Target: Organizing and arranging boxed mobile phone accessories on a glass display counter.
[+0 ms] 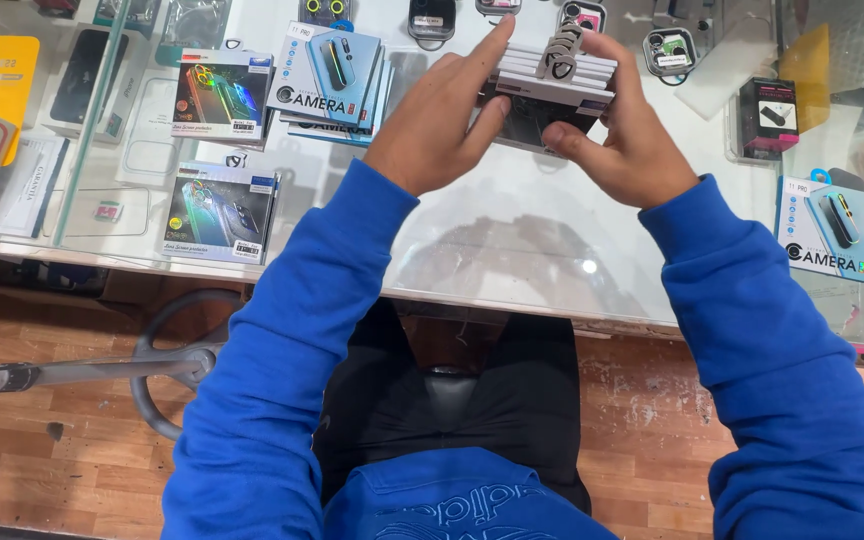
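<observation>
Head view: the left hand (442, 125) and right hand (624, 135) both grasp a stack of flat white boxes (552, 85) at 12 o'clock, above the glass counter (512, 250). Left fingers clasp its left edge; right fingers pinch its right side. Boxed camera protectors (332, 80) lie at 11 o'clock.

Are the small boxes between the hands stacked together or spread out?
Stacked: the white boxes lie as one pile, left hand and right hand gripping its sides.
</observation>
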